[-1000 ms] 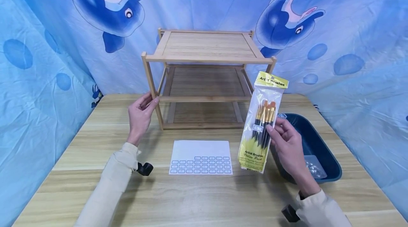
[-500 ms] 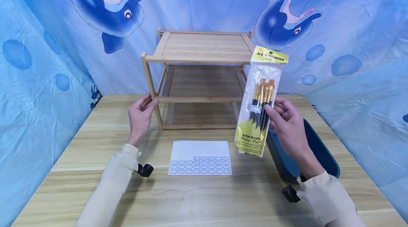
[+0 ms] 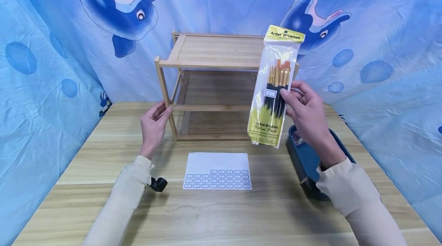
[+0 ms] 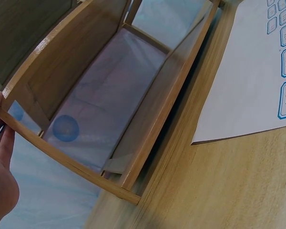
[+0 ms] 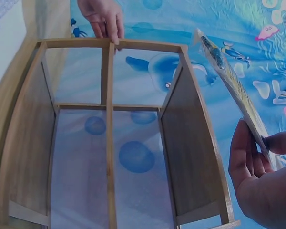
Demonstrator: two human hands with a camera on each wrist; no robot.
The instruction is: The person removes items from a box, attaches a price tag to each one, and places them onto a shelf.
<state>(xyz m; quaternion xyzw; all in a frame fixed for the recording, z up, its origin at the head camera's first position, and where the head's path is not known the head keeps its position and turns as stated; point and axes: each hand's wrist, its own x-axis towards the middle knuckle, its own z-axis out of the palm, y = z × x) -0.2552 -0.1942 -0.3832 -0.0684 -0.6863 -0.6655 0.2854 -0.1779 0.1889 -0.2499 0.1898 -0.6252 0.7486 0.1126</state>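
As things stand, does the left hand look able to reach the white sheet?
Probably yes, after letting go of the wooden rack: nothing visible stands between the left hand and the white sheet.

Dolphin-printed curtains (image 3: 221, 4) are hanging behind and beside the wooden table (image 3: 221, 219), so the place is looking like a staged booth.

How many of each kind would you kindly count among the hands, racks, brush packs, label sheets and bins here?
Left hand and right hand: 2
Three-tier wooden rack: 1
Artist Brushes pack: 1
Label sheet: 1
Dark blue bin: 1
Total: 6
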